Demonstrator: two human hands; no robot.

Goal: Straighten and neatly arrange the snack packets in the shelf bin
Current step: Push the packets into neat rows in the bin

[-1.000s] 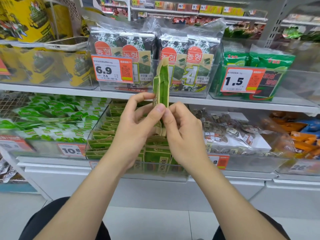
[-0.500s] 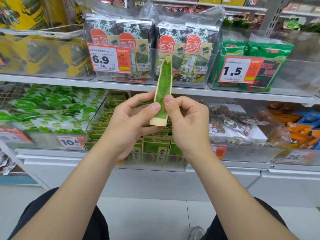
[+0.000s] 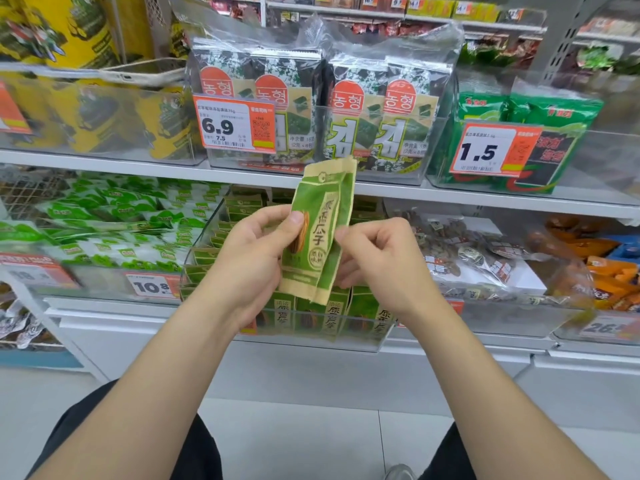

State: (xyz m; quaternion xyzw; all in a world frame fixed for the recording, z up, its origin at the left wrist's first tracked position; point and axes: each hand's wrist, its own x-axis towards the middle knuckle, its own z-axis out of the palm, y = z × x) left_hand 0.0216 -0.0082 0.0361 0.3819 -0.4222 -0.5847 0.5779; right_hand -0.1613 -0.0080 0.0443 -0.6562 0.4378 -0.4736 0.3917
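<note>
I hold a green and tan snack packet [image 3: 320, 233] upright in front of the lower shelf, its printed face turned toward me. My left hand [image 3: 252, 258] pinches its left edge, thumb on the front. My right hand [image 3: 377, 261] pinches its right edge with curled fingers. Behind and below the packet is a clear shelf bin [image 3: 367, 341] holding several matching green packets [image 3: 329, 315] standing in rows; my hands hide the middle of the bin.
Left of the bin lies a bin of white and green packets [image 3: 114, 233]; to the right are clear bags of snacks [image 3: 474, 251] and orange packets [image 3: 606, 271]. Seaweed packs [image 3: 311, 109] fill the shelf above. White floor lies below.
The packet was edge-on to me a second ago; both hands have turned it so its printed front now faces me, and it sits slightly lower.
</note>
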